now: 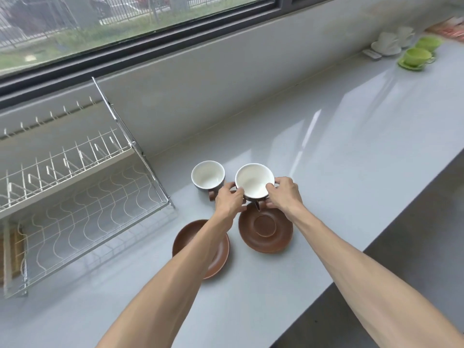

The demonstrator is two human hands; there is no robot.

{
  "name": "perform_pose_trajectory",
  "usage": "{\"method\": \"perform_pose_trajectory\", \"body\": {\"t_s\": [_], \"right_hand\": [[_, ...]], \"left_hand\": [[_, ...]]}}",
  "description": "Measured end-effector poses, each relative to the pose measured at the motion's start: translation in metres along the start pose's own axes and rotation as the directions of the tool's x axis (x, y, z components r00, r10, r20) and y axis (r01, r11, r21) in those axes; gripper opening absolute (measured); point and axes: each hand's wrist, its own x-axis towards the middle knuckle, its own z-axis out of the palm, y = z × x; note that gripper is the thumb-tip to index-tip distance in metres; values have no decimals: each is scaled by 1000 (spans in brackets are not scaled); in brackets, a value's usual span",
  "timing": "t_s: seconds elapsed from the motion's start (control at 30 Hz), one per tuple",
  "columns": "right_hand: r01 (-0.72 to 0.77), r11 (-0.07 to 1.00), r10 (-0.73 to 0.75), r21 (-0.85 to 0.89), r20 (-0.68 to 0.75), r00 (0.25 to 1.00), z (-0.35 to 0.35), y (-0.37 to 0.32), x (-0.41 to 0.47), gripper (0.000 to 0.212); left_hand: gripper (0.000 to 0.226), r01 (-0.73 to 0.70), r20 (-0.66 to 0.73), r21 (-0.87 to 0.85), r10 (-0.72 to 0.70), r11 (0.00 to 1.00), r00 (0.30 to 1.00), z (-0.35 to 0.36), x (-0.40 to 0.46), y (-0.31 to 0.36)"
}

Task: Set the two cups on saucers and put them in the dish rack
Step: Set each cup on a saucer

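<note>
Two cups, white inside and dark brown outside, are at the middle of the grey counter. The left cup stands on the counter. The right cup is gripped at its rim from both sides by my left hand and my right hand, just behind the right brown saucer. The left brown saucer lies partly under my left forearm. Both saucers carry nothing. The wire dish rack stands at the left.
At the far right of the counter stand two green cups on saucers and white cups. A window runs along the back wall. The counter's front edge drops off at the right.
</note>
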Motion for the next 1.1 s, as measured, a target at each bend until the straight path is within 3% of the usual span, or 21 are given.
{"method": "perform_pose_trajectory", "body": {"t_s": [0.47, 0.83, 1.1], "right_hand": [[-60, 997, 59, -50, -11, 998, -16, 66, -54, 32], [-92, 996, 92, -21, 8, 996, -13, 83, -56, 33], [-92, 996, 93, -18, 30, 995, -14, 82, -54, 33]], "left_hand": [[42, 56, 85, 82, -63, 995, 994, 16, -51, -64], [50, 70, 87, 68, -76, 995, 993, 17, -58, -78], [43, 71, 109, 90, -80, 993, 991, 16, -53, -76]]}}
